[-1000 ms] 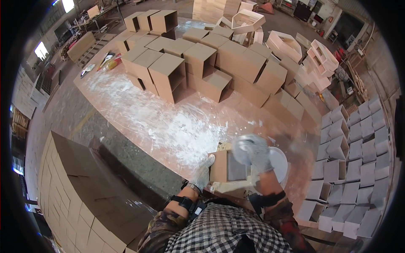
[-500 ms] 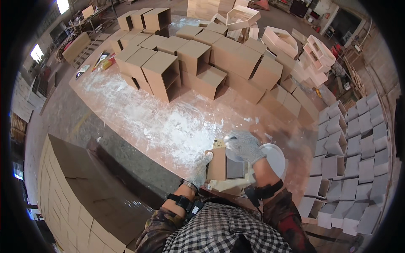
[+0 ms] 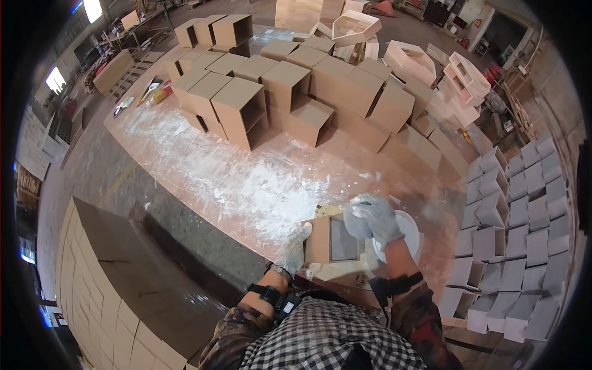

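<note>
At the near edge of the table (image 3: 357,166), we see a small brown box (image 3: 317,240) held between the left hand (image 3: 295,250) and a white round dish (image 3: 412,230)

We note the left thumb and fingers gripping the box's left edge, the right hand (image 3: 376,219) bending its fingers at the upper right of its grey face (image 3: 344,242); whether they close on anything we cannot tell; we judge that a hard sideways push could twist the box from this one-sided hold, or the right wrist, passing over the dish, could knock it; beyond the white powder (image 3: 271,197), stacked brown boxes (image 3: 237,98) block forward reach, and grey boxes (image 3: 513,274) crowd the right
</note>
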Action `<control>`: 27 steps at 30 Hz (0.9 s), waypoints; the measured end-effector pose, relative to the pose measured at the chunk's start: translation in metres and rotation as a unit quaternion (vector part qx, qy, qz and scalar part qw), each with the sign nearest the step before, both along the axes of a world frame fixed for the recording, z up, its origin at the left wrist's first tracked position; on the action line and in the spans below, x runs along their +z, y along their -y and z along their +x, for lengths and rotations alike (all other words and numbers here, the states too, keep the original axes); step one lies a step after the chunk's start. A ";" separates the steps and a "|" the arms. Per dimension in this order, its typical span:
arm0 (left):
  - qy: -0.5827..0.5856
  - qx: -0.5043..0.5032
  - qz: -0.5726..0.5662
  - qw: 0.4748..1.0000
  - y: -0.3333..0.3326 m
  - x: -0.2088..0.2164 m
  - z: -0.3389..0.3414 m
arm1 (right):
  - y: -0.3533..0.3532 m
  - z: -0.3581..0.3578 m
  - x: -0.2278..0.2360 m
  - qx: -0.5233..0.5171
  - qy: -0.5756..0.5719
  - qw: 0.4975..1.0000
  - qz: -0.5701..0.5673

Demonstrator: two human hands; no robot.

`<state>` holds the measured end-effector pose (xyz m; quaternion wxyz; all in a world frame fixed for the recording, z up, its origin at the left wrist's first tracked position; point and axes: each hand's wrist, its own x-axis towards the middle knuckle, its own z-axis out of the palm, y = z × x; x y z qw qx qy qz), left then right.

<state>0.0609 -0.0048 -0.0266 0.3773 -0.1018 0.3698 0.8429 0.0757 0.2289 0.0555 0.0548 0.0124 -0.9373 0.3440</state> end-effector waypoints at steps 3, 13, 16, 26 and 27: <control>-0.012 -0.011 0.004 1.000 -0.002 0.000 -0.002 | 0.010 -0.012 -0.007 0.116 -0.119 0.978 0.124; 0.015 -0.013 0.028 0.999 -0.001 0.000 0.002 | 0.065 0.033 0.047 0.261 0.062 0.956 0.119; 0.022 -0.023 0.018 0.999 -0.002 0.004 -0.001 | 0.041 0.053 0.021 0.218 0.077 0.967 -0.108; 0.011 -0.018 -0.005 1.000 -0.007 0.011 -0.001 | 0.042 -0.006 -0.006 0.003 -0.080 0.994 0.068; 0.016 -0.015 -0.007 1.000 -0.005 0.010 -0.001 | 0.049 -0.002 -0.003 0.032 -0.107 0.989 0.099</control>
